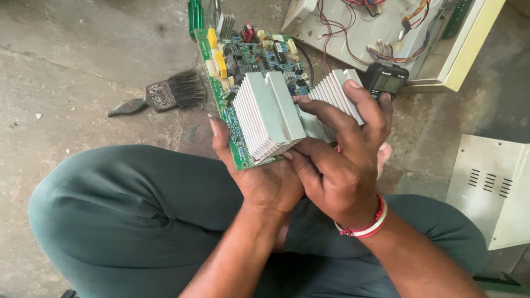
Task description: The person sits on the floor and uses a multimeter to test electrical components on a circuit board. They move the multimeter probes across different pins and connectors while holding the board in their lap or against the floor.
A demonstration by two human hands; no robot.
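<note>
A green circuit board with yellow parts and two finned aluminium heat sinks is held up over my lap. My left hand grips the board's near end from below, thumb along its left edge. My right hand, with red and white bands at the wrist, is wrapped around the right heat sink, its fingers lying over the fins and the thumb reaching into the gap between the two sinks.
A black paint brush lies on the concrete floor at the left. An opened cream metal casing with wiring stands behind, with a black multimeter beside it. A cream vented cover panel lies at the right. A green screwdriver handle is at the top.
</note>
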